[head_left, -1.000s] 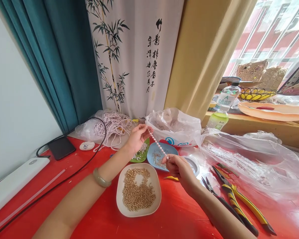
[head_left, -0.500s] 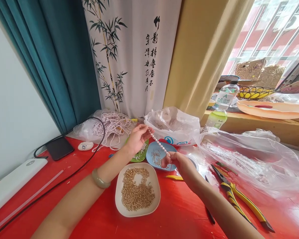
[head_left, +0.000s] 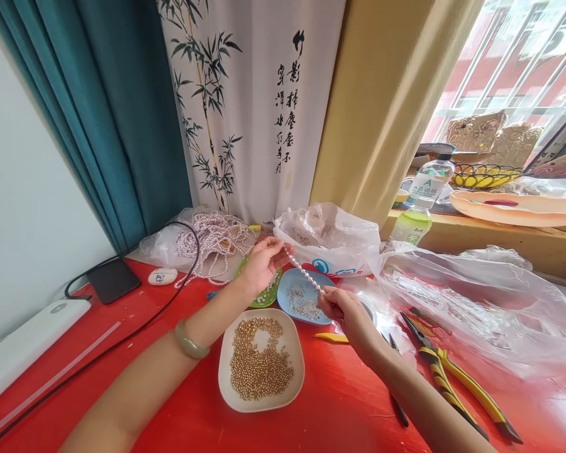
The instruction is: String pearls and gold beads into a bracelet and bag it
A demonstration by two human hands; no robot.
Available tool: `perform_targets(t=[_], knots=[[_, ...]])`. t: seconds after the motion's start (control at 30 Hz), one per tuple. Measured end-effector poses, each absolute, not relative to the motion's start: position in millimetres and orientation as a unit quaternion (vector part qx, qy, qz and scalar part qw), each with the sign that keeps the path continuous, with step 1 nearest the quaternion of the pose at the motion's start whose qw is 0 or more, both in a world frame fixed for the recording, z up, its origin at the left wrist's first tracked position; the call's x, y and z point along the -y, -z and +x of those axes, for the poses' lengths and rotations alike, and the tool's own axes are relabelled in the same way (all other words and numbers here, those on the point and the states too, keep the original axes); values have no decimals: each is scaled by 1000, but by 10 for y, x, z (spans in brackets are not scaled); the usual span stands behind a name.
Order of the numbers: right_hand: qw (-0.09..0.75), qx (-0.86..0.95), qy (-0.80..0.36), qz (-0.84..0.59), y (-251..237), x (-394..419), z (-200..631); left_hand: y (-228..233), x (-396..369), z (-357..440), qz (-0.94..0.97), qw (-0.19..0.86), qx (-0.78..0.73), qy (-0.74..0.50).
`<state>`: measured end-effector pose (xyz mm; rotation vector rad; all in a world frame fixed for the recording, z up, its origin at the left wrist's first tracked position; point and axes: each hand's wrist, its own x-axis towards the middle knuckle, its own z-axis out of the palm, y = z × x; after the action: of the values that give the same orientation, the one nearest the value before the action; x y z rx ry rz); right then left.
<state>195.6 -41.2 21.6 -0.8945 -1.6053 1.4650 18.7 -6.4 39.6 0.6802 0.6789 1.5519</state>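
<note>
A short string of pearly beads (head_left: 304,270) stretches at a slant between my two hands. My left hand (head_left: 263,263) pinches its upper end, and my right hand (head_left: 342,305) has its fingers closed on the lower end. Beneath the string lies a blue plate (head_left: 287,283) with small loose beads. Partly behind my left hand is a green plate (head_left: 270,296) with whitish beads. Nearer to me stands a cream square dish (head_left: 226,377) holding many gold beads (head_left: 261,368).
Yellow-and-black pliers (head_left: 446,371) and a yellow-handled tool (head_left: 331,338) lie to the right. Plastic bags (head_left: 330,236) line the back. Bead strands (head_left: 212,239), a phone (head_left: 113,280) and a black cable (head_left: 158,321) are on the left. A bottle (head_left: 417,201) stands back right.
My right hand has shifted slightly, its fingers now gathered more closely at the string's lower end. The left hand stays almost where it was, still pinching the upper end.
</note>
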Motion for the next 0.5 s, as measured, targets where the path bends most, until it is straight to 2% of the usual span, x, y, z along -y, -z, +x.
perform_targets(t=[0.5], knots=[[373, 632, -579, -354, -304, 455, 1941, -447, 113, 224, 282, 625, -318, -655]])
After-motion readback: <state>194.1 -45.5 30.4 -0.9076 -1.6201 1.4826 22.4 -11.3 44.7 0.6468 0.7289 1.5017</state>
